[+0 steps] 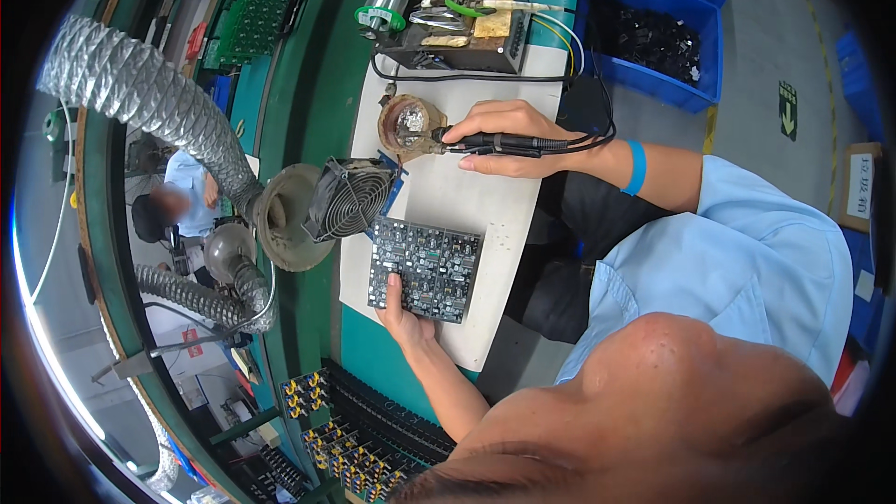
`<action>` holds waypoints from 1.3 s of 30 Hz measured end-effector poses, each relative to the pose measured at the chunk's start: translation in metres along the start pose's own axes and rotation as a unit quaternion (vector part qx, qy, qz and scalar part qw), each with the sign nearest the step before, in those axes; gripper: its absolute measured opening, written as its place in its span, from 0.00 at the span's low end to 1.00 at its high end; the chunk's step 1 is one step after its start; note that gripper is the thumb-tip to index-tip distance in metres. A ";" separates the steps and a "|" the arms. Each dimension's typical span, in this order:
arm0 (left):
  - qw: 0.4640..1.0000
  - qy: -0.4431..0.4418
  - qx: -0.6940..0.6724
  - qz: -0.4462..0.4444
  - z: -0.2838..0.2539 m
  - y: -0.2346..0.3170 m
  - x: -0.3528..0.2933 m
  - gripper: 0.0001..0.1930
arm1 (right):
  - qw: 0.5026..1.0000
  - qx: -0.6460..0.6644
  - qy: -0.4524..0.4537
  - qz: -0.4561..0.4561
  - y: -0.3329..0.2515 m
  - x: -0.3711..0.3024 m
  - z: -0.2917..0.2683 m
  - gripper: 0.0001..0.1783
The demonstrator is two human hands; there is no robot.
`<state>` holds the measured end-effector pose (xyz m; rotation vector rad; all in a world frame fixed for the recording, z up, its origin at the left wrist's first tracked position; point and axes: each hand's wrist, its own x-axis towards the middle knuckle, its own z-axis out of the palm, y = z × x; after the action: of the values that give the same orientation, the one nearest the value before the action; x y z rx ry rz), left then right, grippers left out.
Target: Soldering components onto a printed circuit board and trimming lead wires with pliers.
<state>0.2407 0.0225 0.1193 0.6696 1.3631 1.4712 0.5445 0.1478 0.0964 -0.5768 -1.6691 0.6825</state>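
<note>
My left hand [408, 322] is closed on the edge of a dark printed circuit board [427, 266] packed with small components; its thumb lies on the top face. My right hand [513, 135], with a blue band at the wrist, grips a black soldering iron [509, 144] with its cable trailing back over the forearm. The iron's front end is at the rim of a stained round cup [392, 131] with shiny metal in it; whether the tip touches the metal I cannot tell. Next to the board stands a small black fan [350, 199]. Under the board lies a white sheet [504, 252].
A green-flanged solder wire spool [387, 2] sits beside a grimy metal box [509, 49] with cables. Blue bins [709, 89] hold dark parts. An extraction hood [289, 215] with a silver duct [149, 84] adjoins the fan. Racks [345, 448] carry yellow-and-black components. Another person [191, 191] sits beyond.
</note>
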 end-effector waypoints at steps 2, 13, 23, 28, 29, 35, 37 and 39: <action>1.000 0.014 0.009 0.003 0.004 -0.004 0.011 0.15 | 1.000 0.013 0.009 -0.011 0.015 0.003 -0.001 0.18; 0.998 0.047 0.042 -0.010 -0.013 -0.047 0.072 0.16 | 1.000 0.020 0.009 -0.022 0.094 -0.006 0.028 0.20; 1.000 0.005 -0.003 0.011 -0.033 0.000 0.051 0.16 | 1.000 -0.002 -0.023 0.002 0.041 0.024 0.049 0.19; 1.000 0.022 0.008 0.001 -0.046 0.008 0.041 0.16 | 1.000 0.010 -0.018 0.007 0.027 0.014 0.065 0.19; 1.000 0.029 0.013 -0.004 -0.048 0.008 0.041 0.16 | 1.000 0.016 -0.013 0.010 0.026 0.013 0.068 0.19; 1.000 0.007 -0.009 0.008 -0.056 0.018 0.041 0.17 | 0.998 0.001 -0.059 -0.011 0.018 0.026 0.074 0.19; 1.000 0.008 0.003 0.004 -0.059 0.024 0.040 0.17 | 0.999 0.009 -0.047 -0.013 0.014 0.025 0.077 0.18; 1.000 0.007 0.014 -0.002 -0.059 0.030 0.040 0.17 | 0.999 0.016 -0.034 -0.014 0.009 0.026 0.080 0.18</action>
<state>0.1653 0.0373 0.1259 0.6758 1.3983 1.4585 0.4608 0.1618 0.0959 -0.5122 -1.7226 0.7141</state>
